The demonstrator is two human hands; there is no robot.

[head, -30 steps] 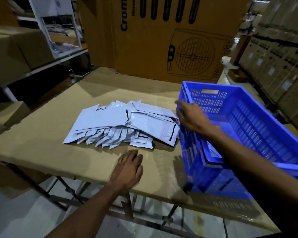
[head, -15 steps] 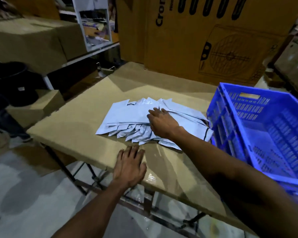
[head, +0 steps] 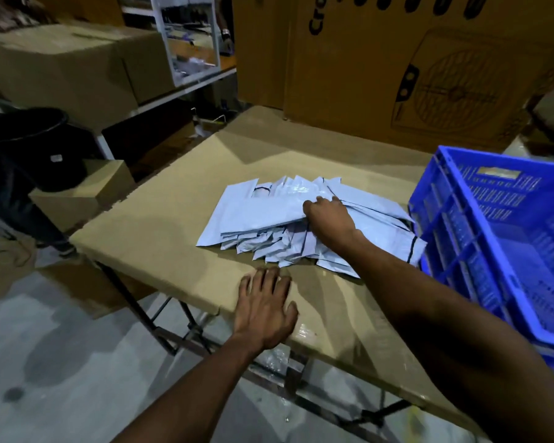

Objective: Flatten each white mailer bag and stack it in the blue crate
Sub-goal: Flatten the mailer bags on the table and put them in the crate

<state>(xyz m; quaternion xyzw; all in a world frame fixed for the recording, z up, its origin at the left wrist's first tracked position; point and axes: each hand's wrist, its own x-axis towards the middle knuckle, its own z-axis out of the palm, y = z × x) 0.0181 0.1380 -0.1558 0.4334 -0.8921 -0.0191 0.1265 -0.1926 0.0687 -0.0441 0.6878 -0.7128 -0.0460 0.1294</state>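
Observation:
A loose pile of white mailer bags [head: 263, 215] lies fanned out in the middle of the cardboard-covered table [head: 160, 238]. My right hand [head: 330, 219] is on top of the pile, its fingers curled over the right edge of the topmost large bag and its thumb at that edge. The left hand [head: 266, 308] lies flat with spread fingers on the table's front edge, holding nothing. The blue crate [head: 454, 238] stands at the right end of the table, touching the pile's right side; the part of its inside that shows holds no bags.
A big printed carton [head: 397, 75] stands behind the table. At the left are a black bin [head: 29, 139], a small box [head: 87, 190] and a shelf with large cartons [head: 61, 65]. Below the front edge is bare floor [head: 61, 362].
My right hand left the crate's rim, moved left onto the pile, and now curls at the top bag's edge. The left hand stayed on the table's front edge. The view shifted left.

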